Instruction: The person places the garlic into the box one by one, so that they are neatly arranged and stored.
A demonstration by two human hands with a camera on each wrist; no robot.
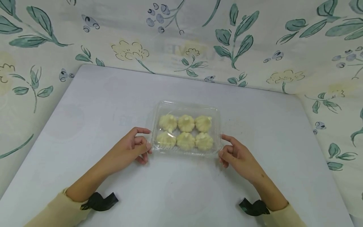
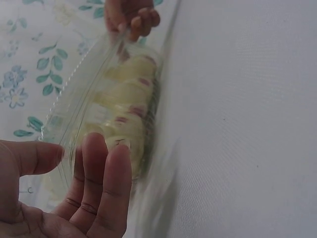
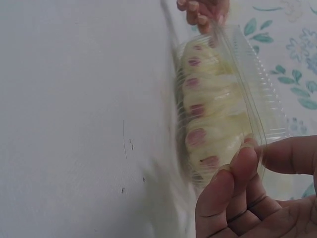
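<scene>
A clear plastic clamshell box (image 1: 185,108) with its lid down sits on the white table. Inside lie several pale yellow, ribbed pieces (image 1: 186,141) shaped like garlic bulbs, in two rows; from the side, purplish-pink patches show on them. At the box's near left corner, my left hand (image 1: 134,148) pinches the rim between thumb and fingers, its index finger reaching along the left side. Opposite it, my right hand (image 1: 233,154) pinches the rim at the near right corner. In the right wrist view, thumb and fingertips (image 3: 245,161) meet at the rim.
The white tabletop (image 1: 181,192) extends around the box, with a few tiny dark specks (image 3: 123,190) on it. Floral cloth (image 1: 181,37) hangs behind and beside the table. Black straps (image 1: 100,201) circle both sleeve cuffs.
</scene>
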